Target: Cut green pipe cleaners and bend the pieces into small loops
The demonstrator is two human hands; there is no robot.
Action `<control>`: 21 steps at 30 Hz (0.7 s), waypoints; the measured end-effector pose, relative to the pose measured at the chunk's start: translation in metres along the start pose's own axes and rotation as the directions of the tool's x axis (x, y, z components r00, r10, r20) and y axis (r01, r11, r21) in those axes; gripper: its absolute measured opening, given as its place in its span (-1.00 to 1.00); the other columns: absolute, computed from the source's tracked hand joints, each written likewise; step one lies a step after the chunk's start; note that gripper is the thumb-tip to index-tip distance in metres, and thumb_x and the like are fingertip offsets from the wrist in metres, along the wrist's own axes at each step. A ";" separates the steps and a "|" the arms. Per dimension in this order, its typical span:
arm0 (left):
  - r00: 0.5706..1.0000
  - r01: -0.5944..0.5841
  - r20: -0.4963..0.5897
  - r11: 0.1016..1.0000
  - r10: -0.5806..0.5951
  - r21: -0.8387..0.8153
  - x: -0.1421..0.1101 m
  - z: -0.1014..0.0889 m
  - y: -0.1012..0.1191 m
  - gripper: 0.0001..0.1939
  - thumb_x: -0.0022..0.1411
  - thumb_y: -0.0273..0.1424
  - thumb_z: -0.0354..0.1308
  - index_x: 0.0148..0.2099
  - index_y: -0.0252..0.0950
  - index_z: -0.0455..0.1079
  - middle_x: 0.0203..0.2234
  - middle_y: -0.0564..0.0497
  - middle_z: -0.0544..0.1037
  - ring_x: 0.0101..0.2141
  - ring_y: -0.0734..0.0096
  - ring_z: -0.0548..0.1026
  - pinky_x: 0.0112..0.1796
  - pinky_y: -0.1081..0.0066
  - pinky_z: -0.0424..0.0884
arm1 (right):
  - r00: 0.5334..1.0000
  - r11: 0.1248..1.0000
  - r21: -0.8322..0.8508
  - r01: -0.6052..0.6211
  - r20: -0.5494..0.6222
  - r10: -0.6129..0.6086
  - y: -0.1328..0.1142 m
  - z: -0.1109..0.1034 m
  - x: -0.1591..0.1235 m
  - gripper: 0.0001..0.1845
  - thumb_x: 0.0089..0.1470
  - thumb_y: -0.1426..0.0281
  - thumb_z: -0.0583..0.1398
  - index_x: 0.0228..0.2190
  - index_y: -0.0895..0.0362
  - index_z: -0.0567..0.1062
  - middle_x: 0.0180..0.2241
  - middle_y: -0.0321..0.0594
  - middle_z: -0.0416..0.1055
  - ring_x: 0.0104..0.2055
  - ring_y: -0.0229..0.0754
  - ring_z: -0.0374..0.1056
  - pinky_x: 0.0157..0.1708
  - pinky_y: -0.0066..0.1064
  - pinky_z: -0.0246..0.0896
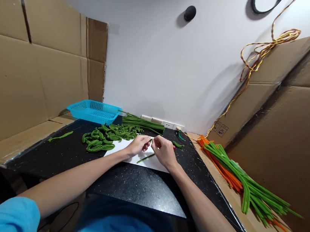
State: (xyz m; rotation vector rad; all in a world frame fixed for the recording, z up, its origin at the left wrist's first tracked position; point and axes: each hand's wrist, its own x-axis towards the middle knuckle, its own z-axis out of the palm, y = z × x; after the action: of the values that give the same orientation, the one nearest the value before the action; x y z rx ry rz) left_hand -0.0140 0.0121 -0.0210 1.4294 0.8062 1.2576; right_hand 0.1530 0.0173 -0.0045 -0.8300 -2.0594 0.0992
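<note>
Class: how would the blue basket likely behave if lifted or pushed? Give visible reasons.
The blue basket is probably light for its size, since its walls are full of holes. Broad and low, it seems more apt to slide than tip. Its walls stand without visible sagging, so it likely stays fairly stiff when lifted.

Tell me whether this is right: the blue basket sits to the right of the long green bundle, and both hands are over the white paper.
Wrong on the side: the head view shows the basket to the left of the bundle. The left hand and right hand are indeed over the paper.
</note>
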 end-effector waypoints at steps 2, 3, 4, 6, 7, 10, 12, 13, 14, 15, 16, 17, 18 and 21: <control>1.000 0.006 0.006 1.000 -0.006 -0.013 0.000 0.001 -0.001 -0.53 0.28 -0.03 0.16 -0.45 -0.32 0.25 -0.60 0.11 0.25 -0.60 0.58 0.22 -0.54 0.50 0.11 | 1.000 1.000 -0.017 0.017 0.017 -0.017 0.000 -0.001 0.000 -0.78 0.23 0.40 0.13 -0.48 0.10 0.32 -0.54 -0.35 0.29 -0.52 -0.30 0.17 -0.44 -0.45 0.02; 1.000 0.005 0.017 1.000 -0.004 -0.022 -0.001 0.001 -0.002 -0.52 0.28 -0.03 0.16 -0.46 -0.32 0.24 -0.60 0.12 0.24 -0.60 0.58 0.21 -0.55 0.50 0.11 | 0.999 0.999 -0.028 0.023 0.025 -0.022 0.000 -0.001 -0.001 -0.79 0.23 0.40 0.13 -0.47 0.10 0.33 -0.54 -0.35 0.30 -0.51 -0.29 0.18 -0.44 -0.45 0.02; 0.999 0.001 0.033 0.999 0.000 -0.034 -0.001 0.002 -0.002 -0.52 0.29 -0.03 0.16 -0.46 -0.31 0.22 -0.60 0.12 0.23 -0.61 0.58 0.21 -0.55 0.50 0.11 | 0.999 0.999 -0.041 0.027 0.032 -0.026 0.000 -0.002 -0.001 -0.80 0.23 0.41 0.13 -0.46 0.10 0.33 -0.53 -0.34 0.31 -0.51 -0.29 0.18 -0.44 -0.45 0.03; 0.998 0.000 0.067 0.998 0.004 -0.061 -0.002 0.003 -0.002 -0.51 0.29 -0.03 0.16 -0.46 -0.30 0.20 -0.59 0.13 0.21 -0.61 0.59 0.20 -0.55 0.50 0.11 | 0.998 0.997 -0.066 0.035 0.047 -0.032 0.000 -0.003 -0.001 -0.82 0.22 0.43 0.13 -0.45 0.10 0.34 -0.52 -0.33 0.32 -0.50 -0.28 0.20 -0.43 -0.45 0.03; 0.997 0.004 0.081 0.997 0.002 -0.075 -0.003 0.004 -0.002 -0.52 0.29 -0.03 0.16 -0.46 -0.30 0.19 -0.59 0.13 0.20 -0.61 0.59 0.19 -0.55 0.50 0.11 | 0.998 0.996 -0.077 0.039 0.054 -0.035 0.000 -0.004 -0.001 -0.83 0.21 0.44 0.13 -0.45 0.10 0.34 -0.51 -0.32 0.33 -0.50 -0.28 0.21 -0.42 -0.45 0.04; 0.996 0.010 0.093 0.996 -0.002 -0.087 -0.003 0.005 -0.002 -0.53 0.29 -0.05 0.16 -0.45 -0.31 0.20 -0.59 0.14 0.17 -0.61 0.59 0.16 -0.56 0.50 0.10 | 0.997 0.994 -0.096 0.050 0.066 -0.044 -0.001 -0.005 0.000 -0.84 0.21 0.44 0.13 -0.44 0.10 0.35 -0.49 -0.31 0.35 -0.49 -0.27 0.23 -0.41 -0.45 0.05; 0.996 0.003 0.089 0.997 0.004 -0.079 -0.004 0.005 -0.001 -0.53 0.28 -0.06 0.17 -0.47 -0.30 0.19 -0.59 0.14 0.16 -0.61 0.59 0.16 -0.56 0.50 0.10 | 0.997 0.994 -0.102 0.049 0.068 -0.042 -0.001 -0.005 0.000 -0.83 0.22 0.44 0.13 -0.45 0.10 0.35 -0.49 -0.30 0.36 -0.49 -0.26 0.23 -0.41 -0.45 0.05; 0.996 0.005 0.088 0.997 0.002 -0.083 -0.004 0.006 -0.001 -0.53 0.28 -0.06 0.17 -0.48 -0.30 0.19 -0.59 0.14 0.15 -0.61 0.59 0.15 -0.56 0.50 0.10 | 0.997 0.994 -0.102 0.047 0.068 -0.040 -0.001 -0.005 0.000 -0.83 0.22 0.43 0.13 -0.45 0.10 0.35 -0.49 -0.31 0.36 -0.49 -0.26 0.23 -0.41 -0.45 0.05; 0.996 0.016 0.089 0.995 -0.007 -0.097 -0.004 0.006 -0.001 -0.53 0.28 -0.07 0.18 -0.48 -0.30 0.18 -0.59 0.14 0.14 -0.61 0.60 0.14 -0.56 0.51 0.09 | 0.997 0.994 -0.099 0.044 0.069 -0.038 0.000 -0.004 0.000 -0.83 0.22 0.43 0.13 -0.45 0.10 0.35 -0.50 -0.31 0.36 -0.49 -0.26 0.23 -0.41 -0.45 0.05; 0.995 0.035 0.092 0.992 -0.024 -0.121 -0.004 0.005 0.000 -0.54 0.28 -0.08 0.18 -0.47 -0.30 0.17 -0.59 0.15 0.13 -0.60 0.60 0.12 -0.56 0.51 0.08 | 0.997 0.995 -0.095 0.043 0.070 -0.037 0.000 -0.004 0.000 -0.82 0.22 0.43 0.13 -0.45 0.10 0.35 -0.50 -0.31 0.36 -0.49 -0.27 0.23 -0.41 -0.45 0.05; 0.994 0.062 0.098 0.986 -0.047 -0.153 -0.004 0.005 0.001 -0.55 0.29 -0.09 0.18 -0.47 -0.30 0.17 -0.59 0.16 0.11 -0.60 0.61 0.09 -0.56 0.52 0.07 | 0.997 0.995 -0.091 0.045 0.072 -0.039 0.001 -0.004 0.000 -0.82 0.23 0.43 0.13 -0.45 0.10 0.36 -0.50 -0.32 0.35 -0.49 -0.27 0.23 -0.41 -0.45 0.05; 0.991 0.094 0.107 0.978 -0.075 -0.186 -0.005 0.005 0.002 -0.56 0.29 -0.11 0.18 -0.45 -0.30 0.17 -0.59 0.17 0.09 -0.60 0.61 0.07 -0.56 0.54 0.05 | 0.996 0.995 -0.087 0.049 0.074 -0.043 0.001 -0.004 0.000 -0.82 0.23 0.43 0.13 -0.45 0.10 0.36 -0.51 -0.32 0.35 -0.49 -0.27 0.23 -0.41 -0.45 0.05; 0.987 0.128 0.120 0.969 -0.104 -0.213 -0.005 0.005 0.003 -0.58 0.29 -0.12 0.18 -0.44 -0.30 0.17 -0.59 0.17 0.08 -0.60 0.61 0.05 -0.56 0.55 0.02 | 0.996 0.995 -0.086 0.054 0.077 -0.048 0.001 -0.003 0.000 -0.81 0.24 0.43 0.13 -0.45 0.10 0.36 -0.51 -0.32 0.35 -0.49 -0.27 0.23 -0.40 -0.45 0.05; 0.969 0.222 0.167 0.942 -0.184 -0.250 -0.007 0.003 0.007 -0.63 0.29 -0.21 0.18 -0.43 -0.30 0.17 -0.59 0.18 0.05 -0.60 0.62 0.01 -0.57 0.56 -0.04 | 0.993 0.992 -0.105 0.067 0.099 -0.057 0.000 -0.003 0.001 -0.81 0.23 0.46 0.13 -0.45 0.11 0.37 -0.50 -0.31 0.36 -0.49 -0.26 0.23 -0.40 -0.45 0.05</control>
State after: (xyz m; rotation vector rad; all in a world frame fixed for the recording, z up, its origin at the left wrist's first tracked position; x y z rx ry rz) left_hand -0.0135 0.0032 -0.0162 1.1709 0.6425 1.0492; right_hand 0.1553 0.0174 -0.0021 -0.8403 -2.1950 -0.0071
